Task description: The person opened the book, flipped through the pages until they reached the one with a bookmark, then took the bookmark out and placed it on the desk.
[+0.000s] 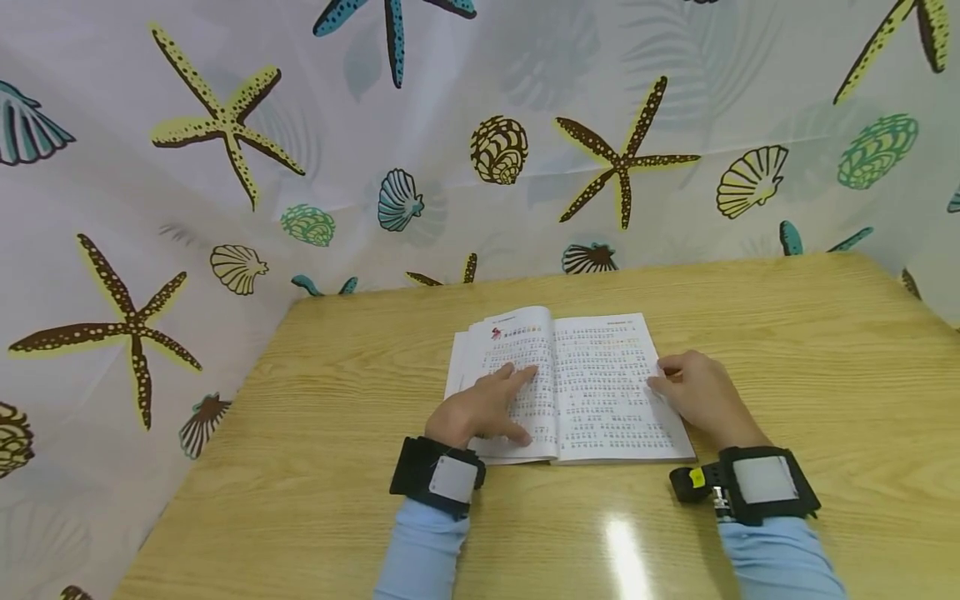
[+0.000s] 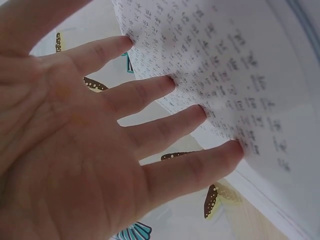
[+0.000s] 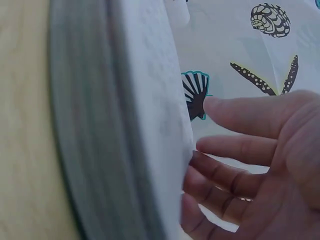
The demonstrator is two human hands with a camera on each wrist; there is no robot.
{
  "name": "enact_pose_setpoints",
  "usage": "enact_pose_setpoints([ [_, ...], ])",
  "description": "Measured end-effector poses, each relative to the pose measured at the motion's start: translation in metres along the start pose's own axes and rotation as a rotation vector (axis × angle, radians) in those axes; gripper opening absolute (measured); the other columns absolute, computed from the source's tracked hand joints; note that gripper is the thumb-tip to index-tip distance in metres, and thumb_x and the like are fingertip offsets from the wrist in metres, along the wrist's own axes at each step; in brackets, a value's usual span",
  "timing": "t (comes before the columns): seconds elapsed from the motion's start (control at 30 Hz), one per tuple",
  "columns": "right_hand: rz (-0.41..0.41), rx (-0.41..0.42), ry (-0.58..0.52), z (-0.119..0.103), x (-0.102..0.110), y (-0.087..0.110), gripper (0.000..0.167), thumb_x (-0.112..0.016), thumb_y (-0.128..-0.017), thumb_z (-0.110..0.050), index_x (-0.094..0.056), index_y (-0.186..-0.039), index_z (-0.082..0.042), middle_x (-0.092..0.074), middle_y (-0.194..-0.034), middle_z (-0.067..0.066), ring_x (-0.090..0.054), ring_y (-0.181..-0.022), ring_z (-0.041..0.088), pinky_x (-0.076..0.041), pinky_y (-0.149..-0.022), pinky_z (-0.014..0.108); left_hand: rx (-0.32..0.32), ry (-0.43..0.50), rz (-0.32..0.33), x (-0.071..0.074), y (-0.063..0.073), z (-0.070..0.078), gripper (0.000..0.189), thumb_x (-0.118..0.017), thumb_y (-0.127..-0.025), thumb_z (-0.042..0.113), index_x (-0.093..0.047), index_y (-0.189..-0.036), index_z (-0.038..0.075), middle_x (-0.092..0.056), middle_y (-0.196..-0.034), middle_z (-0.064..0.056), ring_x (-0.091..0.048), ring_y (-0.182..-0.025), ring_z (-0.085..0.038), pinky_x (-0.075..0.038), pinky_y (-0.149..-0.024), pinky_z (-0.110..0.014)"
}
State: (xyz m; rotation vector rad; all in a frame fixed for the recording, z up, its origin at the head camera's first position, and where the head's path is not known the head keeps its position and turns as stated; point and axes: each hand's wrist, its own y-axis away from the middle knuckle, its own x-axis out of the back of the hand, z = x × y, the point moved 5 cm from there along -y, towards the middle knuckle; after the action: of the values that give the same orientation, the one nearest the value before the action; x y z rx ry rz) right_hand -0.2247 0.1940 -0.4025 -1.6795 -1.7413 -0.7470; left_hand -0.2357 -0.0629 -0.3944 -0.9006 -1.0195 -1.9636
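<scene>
An open book [image 1: 611, 392] with printed pages lies on the wooden table, its left pages bulging near the spine. My left hand [image 1: 487, 410] is spread over the left page [image 2: 200, 75]; in the left wrist view its straight fingertips rest on the print. Beside the book's right edge is my right hand [image 1: 701, 396], with its fingertips right at the page margin. The right wrist view shows its thumb [image 3: 240, 112] held apart from the page, while the other fingers [image 3: 225, 175] bend loosely at the edge of the thick page stack [image 3: 95, 120].
The wooden table [image 1: 337, 392] extends around the book on all sides. Behind it and to the left hangs a white cloth [image 1: 450, 75] printed with starfish and shells. Both wrists wear black straps [image 1: 435, 477] over light blue sleeves.
</scene>
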Motion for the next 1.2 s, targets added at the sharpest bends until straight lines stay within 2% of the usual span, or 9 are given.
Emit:
enact_pose_setpoints([
  [0.2,-0.061,0.006,0.045,-0.002,0.001,0.001,0.043,-0.065,-0.096,-0.009,-0.058,-0.124,0.022,-0.062,-0.114,0.036,-0.057,-0.088,0.036,-0.051,-0.074,0.041,0.002,0.018,0.002,0.000,0.001,0.001,0.096,-0.086,-0.083,0.016,-0.031,-0.161,0.020,-0.019,-0.167,-0.014,-0.021,-0.152,-0.036,-0.027,-0.118,-0.054],
  [0.3,-0.073,0.012,0.058,-0.002,0.001,0.000,0.033,-0.065,-0.096,-0.009,-0.065,-0.113,0.019,-0.063,-0.099,0.028,-0.055,-0.083,0.032,-0.045,-0.067,0.036,0.003,0.030,0.003,0.000,0.001,0.001,0.095,-0.086,-0.083,0.015,-0.031,-0.161,0.020,-0.019,-0.167,-0.013,-0.021,-0.152,-0.035,-0.027,-0.118,-0.053],
  [0.43,-0.091,-0.002,0.063,-0.002,0.001,0.000,0.023,-0.065,-0.096,-0.009,-0.067,-0.103,0.013,-0.057,-0.085,0.017,-0.052,-0.077,0.027,-0.039,-0.063,0.033,0.007,0.029,0.002,0.000,0.001,0.001,0.095,-0.086,-0.083,0.015,-0.031,-0.161,0.020,-0.019,-0.167,-0.013,-0.021,-0.152,-0.035,-0.027,-0.118,-0.054],
  [0.57,-0.098,-0.005,0.069,-0.005,0.002,0.001,0.024,-0.064,-0.097,-0.009,-0.069,-0.104,0.013,-0.057,-0.085,0.015,-0.052,-0.076,0.026,-0.038,-0.062,0.033,0.006,0.029,0.005,0.000,0.001,0.001,0.095,-0.086,-0.083,0.015,-0.031,-0.161,0.020,-0.019,-0.167,-0.013,-0.021,-0.152,-0.036,-0.027,-0.118,-0.054],
  [0.73,-0.110,-0.001,0.098,-0.010,0.006,0.004,0.022,-0.065,-0.097,-0.011,-0.070,-0.097,0.010,-0.056,-0.077,0.012,-0.050,-0.069,0.023,-0.035,-0.059,0.032,0.003,0.036,0.007,0.000,0.001,0.001,0.095,-0.086,-0.083,0.015,-0.032,-0.161,0.020,-0.020,-0.167,-0.013,-0.021,-0.152,-0.036,-0.027,-0.118,-0.055],
  [0.87,-0.048,0.002,0.096,-0.013,0.010,0.005,0.019,-0.069,-0.093,-0.008,-0.066,-0.096,0.011,-0.059,-0.080,0.016,-0.053,-0.070,0.026,-0.040,-0.059,0.032,0.004,0.040,0.005,0.000,0.001,0.001,0.095,-0.086,-0.083,0.014,-0.032,-0.161,0.020,-0.020,-0.167,-0.013,-0.021,-0.152,-0.036,-0.027,-0.117,-0.056],
  [1.0,0.038,0.024,0.035,-0.014,0.012,0.005,0.013,-0.071,-0.090,-0.002,-0.067,-0.090,0.010,-0.062,-0.081,0.018,-0.055,-0.072,0.028,-0.043,-0.060,0.033,0.006,0.039,0.000,0.000,0.002,0.001,0.094,-0.085,-0.084,0.014,-0.031,-0.161,0.020,-0.019,-0.167,-0.013,-0.020,-0.152,-0.036,-0.026,-0.118,-0.055],
  [1.07,0.040,0.042,0.024,-0.015,0.013,0.006,0.011,-0.070,-0.092,0.000,-0.069,-0.088,0.010,-0.062,-0.079,0.017,-0.055,-0.071,0.028,-0.043,-0.059,0.034,0.006,0.037,-0.002,0.001,0.002,0.001,0.094,-0.085,-0.084,0.015,-0.031,-0.161,0.020,-0.019,-0.167,-0.013,-0.020,-0.152,-0.035,-0.026,-0.118,-0.055],
  [1.2,0.004,0.075,0.076,-0.015,0.013,0.007,0.019,-0.066,-0.096,-0.003,-0.072,-0.098,0.015,-0.063,-0.081,0.017,-0.054,-0.071,0.027,-0.041,-0.059,0.034,0.005,0.038,-0.004,0.001,0.002,0.001,0.094,-0.085,-0.084,0.014,-0.031,-0.161,0.019,-0.019,-0.167,-0.013,-0.019,-0.152,-0.035,-0.025,-0.119,-0.054],
])
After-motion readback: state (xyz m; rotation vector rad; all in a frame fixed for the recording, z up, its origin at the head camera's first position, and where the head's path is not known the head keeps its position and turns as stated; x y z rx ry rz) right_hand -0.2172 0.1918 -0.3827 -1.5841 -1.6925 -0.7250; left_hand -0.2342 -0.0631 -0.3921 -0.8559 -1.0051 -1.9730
